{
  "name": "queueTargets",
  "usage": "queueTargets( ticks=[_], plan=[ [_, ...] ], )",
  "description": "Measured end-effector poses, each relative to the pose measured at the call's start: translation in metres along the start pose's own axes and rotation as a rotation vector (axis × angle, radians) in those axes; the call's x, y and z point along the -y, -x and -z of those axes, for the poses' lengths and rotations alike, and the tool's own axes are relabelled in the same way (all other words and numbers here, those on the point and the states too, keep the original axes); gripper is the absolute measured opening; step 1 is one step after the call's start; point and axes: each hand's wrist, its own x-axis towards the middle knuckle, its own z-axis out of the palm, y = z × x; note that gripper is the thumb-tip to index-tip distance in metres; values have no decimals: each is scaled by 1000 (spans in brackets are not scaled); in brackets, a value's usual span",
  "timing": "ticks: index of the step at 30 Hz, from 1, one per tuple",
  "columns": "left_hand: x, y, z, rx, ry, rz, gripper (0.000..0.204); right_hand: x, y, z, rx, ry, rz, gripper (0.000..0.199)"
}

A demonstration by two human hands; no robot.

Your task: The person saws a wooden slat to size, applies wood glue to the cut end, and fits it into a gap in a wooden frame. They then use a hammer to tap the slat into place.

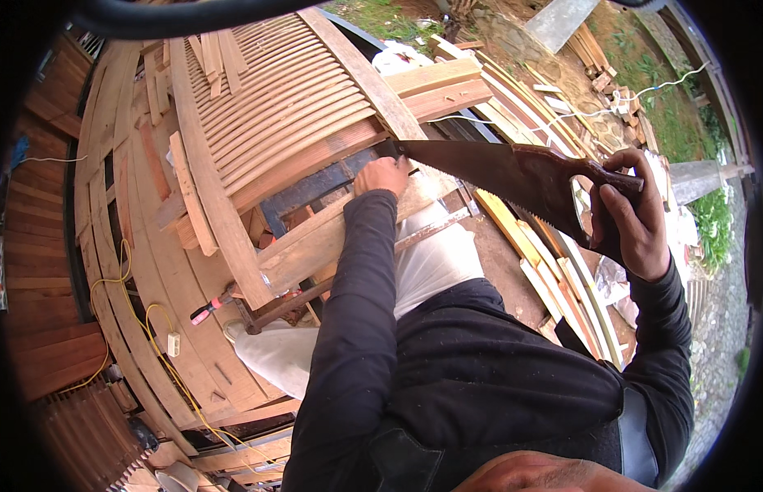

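My right hand (631, 217) is wrapped round the dark wooden handle of a handsaw (484, 168). The saw's blade points left, teeth facing down toward me, its tip near my left hand (381, 175). That left hand is closed at the near right part of a slatted wooden frame (213, 189), beside the end of its long side rail (365, 74). What its fingers grip is hidden. Whether the blade touches the wood I cannot tell. Under my left forearm lies a board (304, 246), with a rusty metal bar (431, 230) close by.
A plank platform (185, 287) spreads to the left, bearing a pink-and-black handled tool (205, 312), a yellow cord (119, 280) and a white socket box (174, 344). Loose strips (222, 61) lie on the slats. Timber lengths (554, 287) are piled on the right.
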Motion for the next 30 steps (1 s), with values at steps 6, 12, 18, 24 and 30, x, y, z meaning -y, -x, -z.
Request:
queueTargets(
  ticks=[6,12,18,24,30],
  plan=[
    [-1,-5,-1,-2,8,0,49,8,-5,-13,-1,-60,-35,23],
    [0,0,-4,5,5,-6,49,1,-7,-17,0,-17,-20,23],
    [-2,0,-1,3,8,-6,49,-9,-10,-13,-15,20,22,22],
    [2,-3,0,-4,1,-4,49,4,-17,-19,20,-54,-42,23],
    [-4,0,-5,19,-1,-11,50,-5,-19,-13,-49,-23,53,25]
  ],
)
